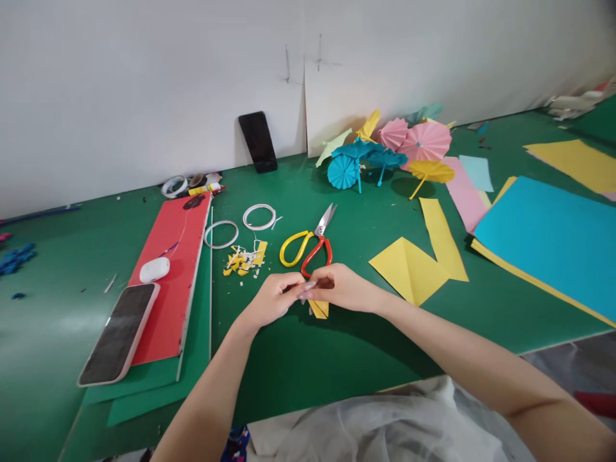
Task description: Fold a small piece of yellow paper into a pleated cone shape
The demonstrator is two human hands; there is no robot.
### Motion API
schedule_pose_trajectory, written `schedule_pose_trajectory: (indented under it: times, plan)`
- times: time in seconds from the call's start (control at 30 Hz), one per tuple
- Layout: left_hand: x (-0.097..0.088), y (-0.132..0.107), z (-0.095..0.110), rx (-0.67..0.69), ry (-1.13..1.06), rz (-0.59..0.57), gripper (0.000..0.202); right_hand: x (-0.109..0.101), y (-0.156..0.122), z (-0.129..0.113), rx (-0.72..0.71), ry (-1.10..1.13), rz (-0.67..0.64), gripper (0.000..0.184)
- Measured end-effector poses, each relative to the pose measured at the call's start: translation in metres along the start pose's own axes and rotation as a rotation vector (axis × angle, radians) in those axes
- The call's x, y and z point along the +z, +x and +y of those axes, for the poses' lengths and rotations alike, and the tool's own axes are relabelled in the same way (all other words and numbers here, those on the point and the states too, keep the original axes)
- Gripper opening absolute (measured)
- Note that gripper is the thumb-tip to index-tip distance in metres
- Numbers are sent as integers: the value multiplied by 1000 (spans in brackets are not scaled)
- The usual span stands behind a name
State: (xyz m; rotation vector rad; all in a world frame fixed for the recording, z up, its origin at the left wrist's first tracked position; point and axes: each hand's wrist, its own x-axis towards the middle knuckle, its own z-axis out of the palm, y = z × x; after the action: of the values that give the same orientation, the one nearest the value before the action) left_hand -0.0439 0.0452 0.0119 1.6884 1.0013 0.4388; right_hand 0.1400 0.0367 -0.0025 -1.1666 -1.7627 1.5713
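Observation:
A small folded piece of yellow paper [319, 309] is pinched between the fingertips of both my hands, low over the green table. My left hand [275, 298] grips it from the left, and my right hand [341, 287] from the right; the fingertips meet and cover its upper part. Just beyond them lie scissors [321, 236] with one yellow and one red handle, blades pointing away. A pile of yellow and white paper scraps [244, 258] is to the left. A creased yellow paper square [408, 269] and a yellow strip [443, 240] lie to the right.
Two tape rolls [259, 217] lie behind the scraps. Paper umbrellas [426, 142] in several colours stand at the back near the wall. Blue sheets [548, 237] lie at right. A phone [120, 333] and white earbud case [154, 269] rest on a red board [166, 321] at left.

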Motion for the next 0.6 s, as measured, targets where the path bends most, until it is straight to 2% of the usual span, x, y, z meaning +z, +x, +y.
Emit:
schedule_pose_trajectory:
  times: [0.23, 0.43, 0.6]
  plan:
    - [4, 1, -2, -11, -1, -21, 40, -1, -1, 0, -15, -11, -56, 37]
    - [7, -1, 3, 5, -29, -56, 38, -5, -1, 0, -49, 183, -208, 41]
    - [5, 0, 0, -41, -90, -42, 40, -7, 2, 3, 19, 187, -176, 34]
